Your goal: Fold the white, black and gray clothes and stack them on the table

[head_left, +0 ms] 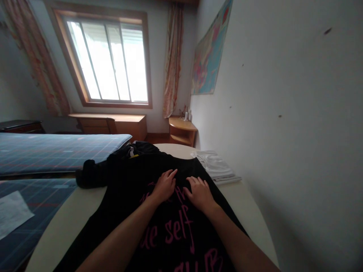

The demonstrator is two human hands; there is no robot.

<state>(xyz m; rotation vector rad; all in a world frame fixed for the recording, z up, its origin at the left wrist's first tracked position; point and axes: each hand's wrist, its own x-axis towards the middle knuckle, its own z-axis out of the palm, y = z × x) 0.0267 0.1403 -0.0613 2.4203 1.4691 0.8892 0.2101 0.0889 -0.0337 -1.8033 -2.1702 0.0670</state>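
A black T-shirt [121,211] with pink lettering lies spread over a round pale table [85,206], its lower part running toward me. My left hand [166,185] rests on the upper part of the shirt, fingers stretched out and holding nothing. To its right, my right hand [200,192] lies on the same cloth with its fingers apart and slightly bent. The two hands are a short way apart and cover some of the letters. Beyond the shirt's upper left is a heap of dark cloth [147,147].
Folded white cloth [214,166] lies at the table's right, near the wall. On the left are plaid mattresses [56,151] with a sheet of paper [14,211] on the lower one. A desk [130,124] and a corner shelf [183,124] stand at the back.
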